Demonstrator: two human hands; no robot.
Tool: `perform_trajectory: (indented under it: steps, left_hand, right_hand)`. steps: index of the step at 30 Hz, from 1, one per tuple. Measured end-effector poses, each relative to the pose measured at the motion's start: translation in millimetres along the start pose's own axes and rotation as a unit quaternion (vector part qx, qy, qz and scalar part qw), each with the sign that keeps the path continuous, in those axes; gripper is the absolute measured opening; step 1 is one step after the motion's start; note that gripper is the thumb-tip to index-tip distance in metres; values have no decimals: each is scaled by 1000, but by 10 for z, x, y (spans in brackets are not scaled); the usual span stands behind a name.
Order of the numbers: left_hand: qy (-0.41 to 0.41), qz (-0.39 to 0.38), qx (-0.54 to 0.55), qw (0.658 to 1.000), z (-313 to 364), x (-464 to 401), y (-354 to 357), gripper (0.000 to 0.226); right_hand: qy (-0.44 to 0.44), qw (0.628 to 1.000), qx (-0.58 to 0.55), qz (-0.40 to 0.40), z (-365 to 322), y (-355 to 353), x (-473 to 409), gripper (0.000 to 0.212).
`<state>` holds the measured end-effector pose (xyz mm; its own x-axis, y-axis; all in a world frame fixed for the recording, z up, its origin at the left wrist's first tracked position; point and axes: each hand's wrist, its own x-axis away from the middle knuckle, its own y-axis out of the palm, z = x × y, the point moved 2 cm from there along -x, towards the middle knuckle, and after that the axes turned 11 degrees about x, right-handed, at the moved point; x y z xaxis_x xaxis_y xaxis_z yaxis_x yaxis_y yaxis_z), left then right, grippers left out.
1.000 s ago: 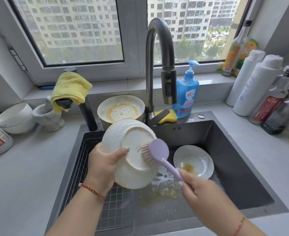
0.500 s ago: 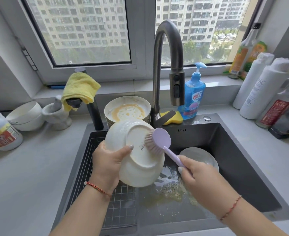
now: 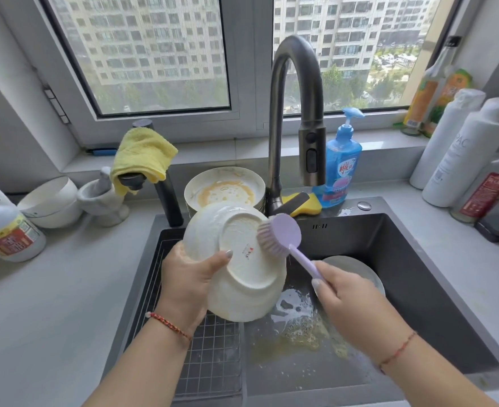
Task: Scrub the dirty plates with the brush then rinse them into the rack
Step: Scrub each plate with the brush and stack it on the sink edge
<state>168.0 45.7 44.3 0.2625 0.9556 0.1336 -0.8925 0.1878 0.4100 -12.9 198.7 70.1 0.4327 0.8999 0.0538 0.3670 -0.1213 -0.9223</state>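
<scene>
- Presently, a white plate (image 3: 239, 265) is gripped at its left rim by the left hand (image 3: 189, 277), tilted over the sink (image 3: 418, 289), underside facing the camera.
- A lilac brush (image 3: 280, 235) is clasped by the right hand (image 3: 348, 301); its handle runs up-left, bristles pressed on the plate's upper right.

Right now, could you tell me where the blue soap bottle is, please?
In the head view the blue soap bottle stands behind the sink's back rim, just right of the faucet, beside the yellow sponge.
</scene>
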Motion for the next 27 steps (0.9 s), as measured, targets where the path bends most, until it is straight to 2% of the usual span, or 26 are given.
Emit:
perform_trajectory:
  steps: [3, 6, 9, 14, 19, 23, 27]
  left_hand:
    - [0, -10, -19, 1000, -35, 7, 40, 50]
    - [-5, -25, -15, 1000, 2, -33, 41, 61]
    - [3, -35, -9, 999, 68, -62, 17, 67]
    - [-26, -41, 73, 996, 134, -99, -20, 60]
    - [-46, 14, 138, 989, 163, -210, -92, 82]
    - [-41, 37, 146, 988, 200, -256, -59, 66]
    - [-10, 40, 109, 993, 255, -301, -9, 70]
  right_hand:
    - [-32, 998, -42, 27, -141, 14, -85, 17]
    - [-48, 997, -50, 35, -180, 40, -53, 19]
    - [-5, 998, -56, 36, -37, -48, -94, 22]
    - [68, 979, -192, -9, 142, -170, -42, 24]
    - [33, 970, -232, -61, 81, -92, 270, 24]
    - [-13, 966, -243, -88, 4, 4, 393, 32]
    - [14, 970, -228, -79, 98, 77, 336, 29]
